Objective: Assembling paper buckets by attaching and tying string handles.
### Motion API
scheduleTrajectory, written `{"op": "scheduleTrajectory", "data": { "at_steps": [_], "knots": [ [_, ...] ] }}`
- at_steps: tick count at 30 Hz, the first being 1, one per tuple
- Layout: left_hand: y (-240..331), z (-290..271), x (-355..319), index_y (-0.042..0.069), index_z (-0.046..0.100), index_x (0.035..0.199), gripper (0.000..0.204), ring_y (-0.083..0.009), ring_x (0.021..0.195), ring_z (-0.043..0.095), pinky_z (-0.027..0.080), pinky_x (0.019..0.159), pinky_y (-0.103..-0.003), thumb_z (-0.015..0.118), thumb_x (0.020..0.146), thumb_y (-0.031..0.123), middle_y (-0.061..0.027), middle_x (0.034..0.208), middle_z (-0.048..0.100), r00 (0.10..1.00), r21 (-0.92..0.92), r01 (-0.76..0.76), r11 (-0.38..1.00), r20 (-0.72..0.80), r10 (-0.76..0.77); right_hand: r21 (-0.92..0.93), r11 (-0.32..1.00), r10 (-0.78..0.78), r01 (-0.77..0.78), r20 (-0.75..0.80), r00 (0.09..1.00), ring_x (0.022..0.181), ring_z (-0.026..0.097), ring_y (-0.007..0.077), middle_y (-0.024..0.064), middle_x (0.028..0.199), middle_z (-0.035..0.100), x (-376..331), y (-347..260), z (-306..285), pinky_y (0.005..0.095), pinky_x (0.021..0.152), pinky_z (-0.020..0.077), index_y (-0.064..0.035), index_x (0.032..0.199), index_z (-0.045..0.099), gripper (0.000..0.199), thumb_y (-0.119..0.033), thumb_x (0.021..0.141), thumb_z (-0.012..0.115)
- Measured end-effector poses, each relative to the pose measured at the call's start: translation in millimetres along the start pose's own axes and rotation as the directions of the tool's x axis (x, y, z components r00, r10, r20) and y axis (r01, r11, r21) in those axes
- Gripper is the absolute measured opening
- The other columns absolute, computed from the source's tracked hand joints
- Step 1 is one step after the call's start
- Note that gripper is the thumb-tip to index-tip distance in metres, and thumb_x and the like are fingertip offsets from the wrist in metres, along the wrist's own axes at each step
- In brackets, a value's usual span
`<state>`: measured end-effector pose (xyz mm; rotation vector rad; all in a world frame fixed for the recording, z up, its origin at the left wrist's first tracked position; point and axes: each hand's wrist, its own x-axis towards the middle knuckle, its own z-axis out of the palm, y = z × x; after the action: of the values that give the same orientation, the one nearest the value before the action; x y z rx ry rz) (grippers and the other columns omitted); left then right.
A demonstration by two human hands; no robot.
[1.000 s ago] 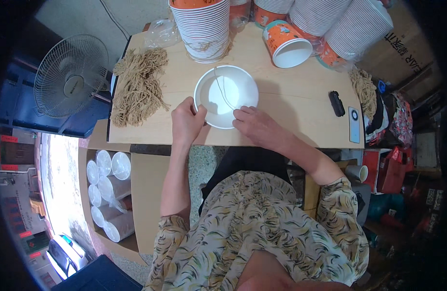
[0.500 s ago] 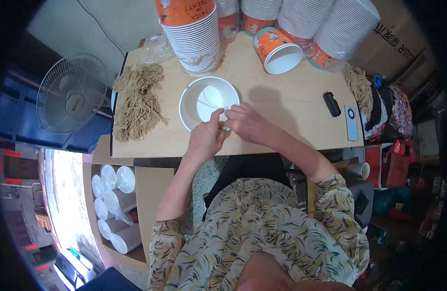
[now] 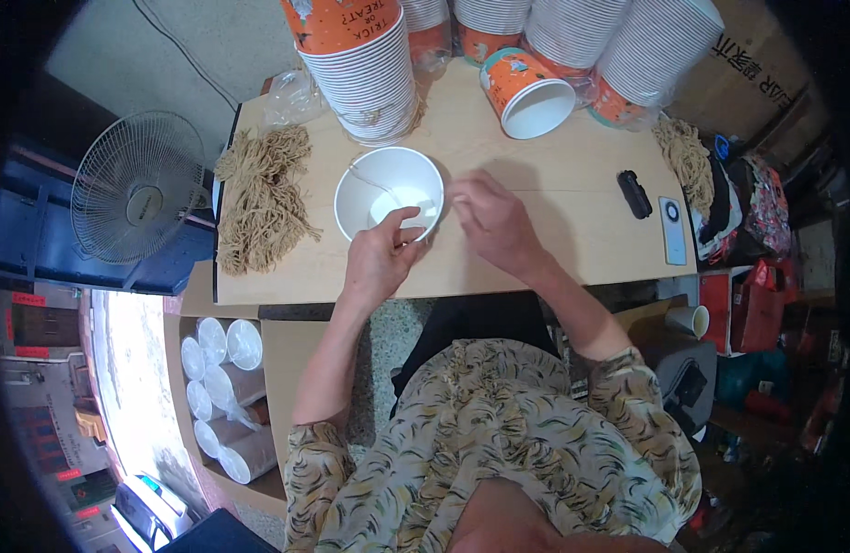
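From my remote seat, the nearest trouble spot is at six o'clock, where the left hand (image 3: pixel 379 258) meets the rim: too heavy a press there could tip the white-lined bucket (image 3: pixel 356 198) or buckle its wall. A pale cord (image 3: pixel 374 183), running inside from about ten o'clock toward the middle, might snag or slip if tugged unevenly. Farther off, at twelve, a hard shove of the bucket could jolt the tall nested stack (image 3: pixel 365 88); toward one, the orange bucket (image 3: pixel 508 81), lying on its side, might roll if bumped.

As for pose, my left hand comes in from below, fingers partly curled over the rim between five and six, index finger extended inward; whether they pinch it, I cannot tell. My right hand (image 3: pixel 489 217) hangs at three o'clock, just off the rim, fingertips bunched narrow and blurred, any hold impossible to judge. The bucket's mouth faces me above the table (image 3: pixel 572 217); its base is hidden.
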<state>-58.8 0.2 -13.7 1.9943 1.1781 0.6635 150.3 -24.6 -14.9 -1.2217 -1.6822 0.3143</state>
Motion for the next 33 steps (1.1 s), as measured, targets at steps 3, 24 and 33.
{"op": "scheduleTrajectory", "data": {
  "at_steps": [3, 24, 33],
  "knots": [
    [-3.8, 2.6, -1.6, 0.003, 0.064, 0.117, 0.034, -0.025, 0.08, 0.075, 0.058, 0.07, -0.035, 0.075, 0.085, 0.008, -0.0148, 0.092, 0.076, 1.0, -0.05, 0.022, 0.999, 0.018, -0.021, 0.055, 0.915, 0.389, -0.4, 0.144, 0.91, 0.074, 0.067, 0.022, 0.0098, 0.085, 0.068, -27.1, 1.6, -1.3, 0.0341, 0.067, 0.054, -0.004, 0.104, 0.068, 0.018, -0.009, 0.087, 0.07],
    [-2.4, 11.3, -0.7, 0.004, 0.068, 0.114, 0.032, -0.0191, 0.078, 0.075, 0.058, 0.069, -0.031, 0.075, 0.083, 0.007, -0.0113, 0.089, 0.077, 0.999, -0.143, 0.011, 0.99, 0.039, -0.005, 0.559, 0.649, 0.501, -0.516, 0.196, 0.843, 0.083, 0.07, 0.0139, 0.0073, 0.09, 0.071, -85.4, 22.8, 60.5, 0.027, 0.077, 0.0559, 0.0016, 0.095, 0.064, 0.012, 0.0, 0.087, 0.072],
    [1.0, 13.9, 1.6, 0.002, 0.069, 0.113, 0.032, -0.011, 0.078, 0.071, 0.056, 0.069, -0.026, 0.078, 0.082, 0.005, -0.0069, 0.088, 0.076, 0.999, -0.153, 0.036, 0.988, 0.028, -0.032, 0.679, 0.401, 0.52, -0.615, 0.384, 0.763, 0.079, 0.068, 0.0112, 0.0079, 0.092, 0.073, -78.8, 20.9, 42.1, 0.0264, 0.073, 0.0557, 0.0041, 0.105, 0.071, 0.016, -0.004, 0.092, 0.068]
  ]
}}
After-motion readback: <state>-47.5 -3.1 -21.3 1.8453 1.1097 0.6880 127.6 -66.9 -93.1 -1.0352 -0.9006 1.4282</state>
